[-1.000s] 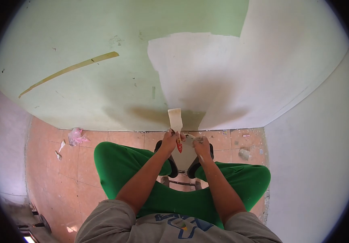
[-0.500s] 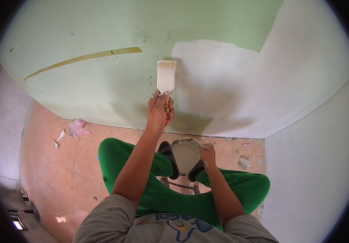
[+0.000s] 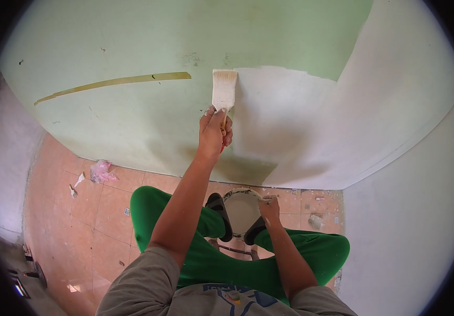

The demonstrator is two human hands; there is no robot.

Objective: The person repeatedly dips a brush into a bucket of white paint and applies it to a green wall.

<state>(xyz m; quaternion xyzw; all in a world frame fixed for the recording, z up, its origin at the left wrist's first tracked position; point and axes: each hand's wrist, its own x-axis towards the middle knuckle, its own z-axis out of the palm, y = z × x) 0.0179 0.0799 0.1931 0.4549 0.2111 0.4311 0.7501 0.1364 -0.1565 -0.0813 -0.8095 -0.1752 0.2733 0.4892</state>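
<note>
My left hand is wrapped round the handle of a wide paintbrush, bristles up. Pale paint coats its bristles, and their tip is at the wall beside the left edge of a white painted patch. Green wall surrounds the patch on its left and top. Low between my feet stands a round bucket of whitish paint, its rim smeared dark and white. Closed at the bucket's right rim is my right hand; a small pale piece shows by its fingers.
A strip of yellowish tape sticks to the green wall. On the tiled floor lie a pink plastic bag, small white scraps and a crumpled piece. A white side wall rises at the right.
My left hand has moved the paintbrush up and slightly right, bringing it to the white patch's upper left edge. My right hand stays at the bucket. The view has tilted up slightly.
</note>
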